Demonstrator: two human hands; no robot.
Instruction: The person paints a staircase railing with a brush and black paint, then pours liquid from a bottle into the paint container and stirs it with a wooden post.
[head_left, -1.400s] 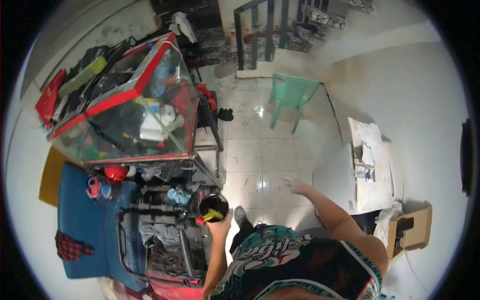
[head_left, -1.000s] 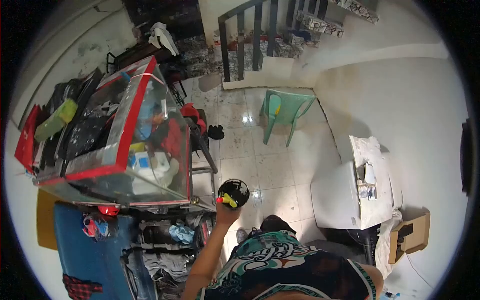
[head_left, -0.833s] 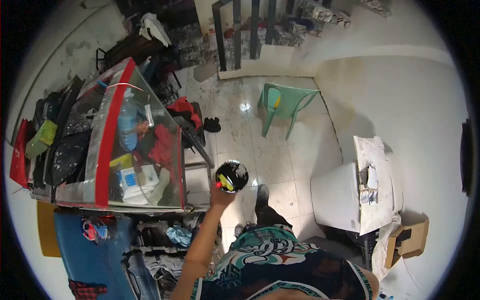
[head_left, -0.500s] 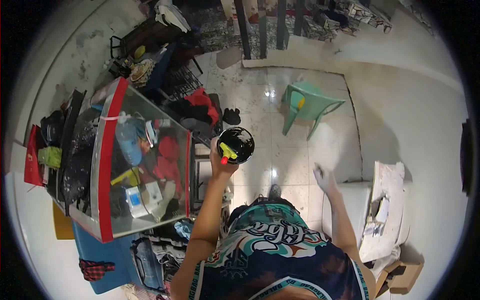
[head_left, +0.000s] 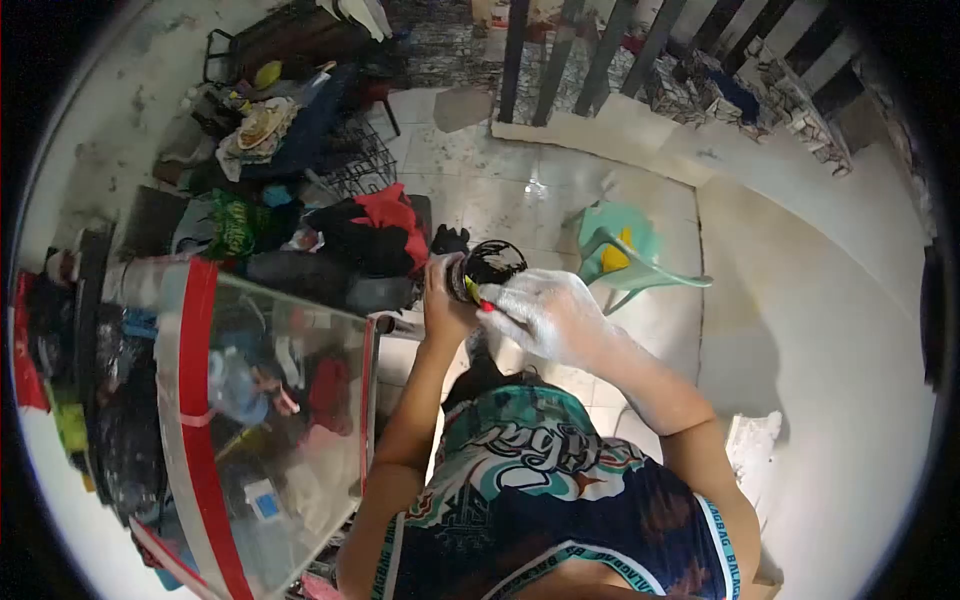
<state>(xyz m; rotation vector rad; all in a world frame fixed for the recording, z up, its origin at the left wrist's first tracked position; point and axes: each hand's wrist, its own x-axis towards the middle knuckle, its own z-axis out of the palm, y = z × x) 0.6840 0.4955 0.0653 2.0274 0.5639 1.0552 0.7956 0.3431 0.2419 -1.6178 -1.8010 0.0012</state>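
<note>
My left hand (head_left: 445, 300) is wrapped round the side of a round black container (head_left: 497, 262), which is open at the top and has dark, glossy smears inside. A yellow tool (head_left: 471, 289) with a red end (head_left: 487, 306) leans at the container's near rim. My right hand (head_left: 545, 312), coated in white dust or powder, reaches over that rim, its fingers closed at the tool's red end.
On the left stands a glass case (head_left: 290, 420) with red edges and various items inside. A green plastic chair (head_left: 640, 262) holds something yellow. Red and black cloth (head_left: 390, 225) lies beyond the case. Dark bars (head_left: 560, 60) rise at the back.
My right hand has come up from the right side to the tool at the container. The view has shifted, with the glass case now lower and the chair slightly farther right.
</note>
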